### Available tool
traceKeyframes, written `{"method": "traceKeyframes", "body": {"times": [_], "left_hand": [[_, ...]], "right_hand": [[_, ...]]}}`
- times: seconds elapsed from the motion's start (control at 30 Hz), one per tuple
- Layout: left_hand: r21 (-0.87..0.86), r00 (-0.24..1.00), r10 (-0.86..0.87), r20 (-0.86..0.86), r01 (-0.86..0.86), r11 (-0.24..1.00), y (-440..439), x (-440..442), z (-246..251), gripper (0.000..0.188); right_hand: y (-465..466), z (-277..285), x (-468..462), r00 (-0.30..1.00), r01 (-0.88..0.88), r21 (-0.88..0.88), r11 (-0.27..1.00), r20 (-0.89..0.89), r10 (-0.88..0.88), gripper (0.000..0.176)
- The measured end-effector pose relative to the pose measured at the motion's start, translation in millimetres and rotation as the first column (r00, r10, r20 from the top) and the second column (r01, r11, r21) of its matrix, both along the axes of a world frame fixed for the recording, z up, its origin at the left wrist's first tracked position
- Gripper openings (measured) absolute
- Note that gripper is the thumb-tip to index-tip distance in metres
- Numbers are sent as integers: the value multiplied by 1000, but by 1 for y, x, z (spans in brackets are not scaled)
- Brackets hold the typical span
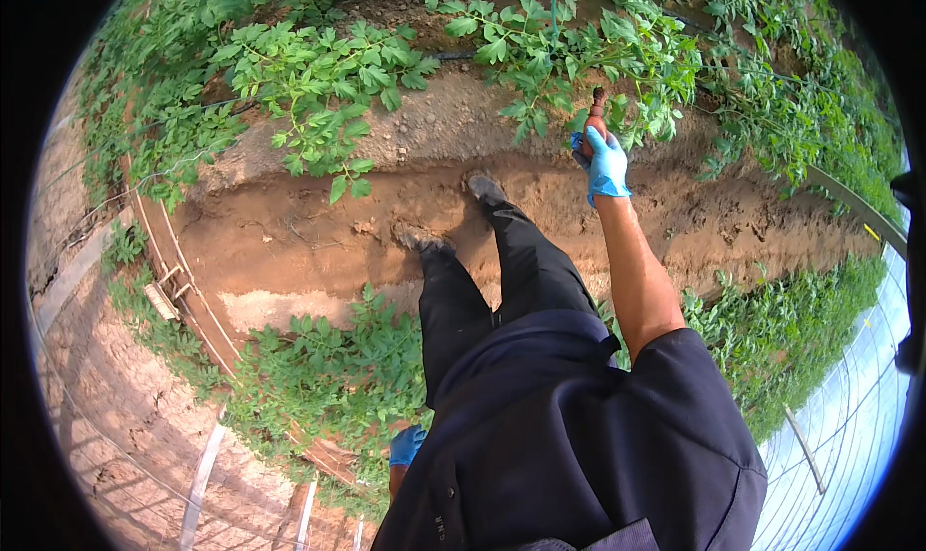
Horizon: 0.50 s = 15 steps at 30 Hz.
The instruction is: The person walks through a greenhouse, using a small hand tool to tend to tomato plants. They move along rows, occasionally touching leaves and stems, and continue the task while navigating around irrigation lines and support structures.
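Observation:
My right hand (604,164), in a blue disposable glove, reaches forward from the body. It grips a reddish-brown, bottle-shaped object (597,120) with a narrow neck and a dark, crusted tip pointing away from me. The fingers cover its lower part. Close around that tip are the leaves of a tomato plant (636,59) on the soil ridge. Low beside my left side hangs my left hand (407,446), also gloved in blue. Its fingers look curled, and whether anything is inside cannot be made out. Green foliage (347,363) is near it.
My shoes (485,189) stand in a damp, muddy furrow (325,225) between leafy rows. Thin dark tubing (456,56) runs along the far ridge, where a green string (555,8) hangs. A brush-like object (160,301) lies at left by a narrow earth channel (210,327).

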<state>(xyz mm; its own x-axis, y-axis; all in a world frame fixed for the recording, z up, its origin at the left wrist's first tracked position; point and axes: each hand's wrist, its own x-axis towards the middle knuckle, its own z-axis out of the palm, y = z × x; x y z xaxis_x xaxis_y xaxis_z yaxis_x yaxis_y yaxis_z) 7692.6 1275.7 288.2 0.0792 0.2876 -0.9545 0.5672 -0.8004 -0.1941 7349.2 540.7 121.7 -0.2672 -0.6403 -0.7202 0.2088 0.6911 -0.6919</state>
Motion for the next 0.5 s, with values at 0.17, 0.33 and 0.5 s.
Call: {"method": "traceKeyframes", "body": {"times": [0.17,0.33,0.5], "left_hand": [[-37,996,81,21,-80,996,0,-17,-7,33],[-30,973,230,-20,-231,973,10,-37,-28,34],[-203,984,178,-26,-179,963,13,-60,-37,34]], "right_hand": [[32,6,9,993,-111,-4,994,41,111,25],[48,19,17,979,-203,96,974,1,204,23],[41,13,12,977,-205,97,974,-45,210,24]]}}
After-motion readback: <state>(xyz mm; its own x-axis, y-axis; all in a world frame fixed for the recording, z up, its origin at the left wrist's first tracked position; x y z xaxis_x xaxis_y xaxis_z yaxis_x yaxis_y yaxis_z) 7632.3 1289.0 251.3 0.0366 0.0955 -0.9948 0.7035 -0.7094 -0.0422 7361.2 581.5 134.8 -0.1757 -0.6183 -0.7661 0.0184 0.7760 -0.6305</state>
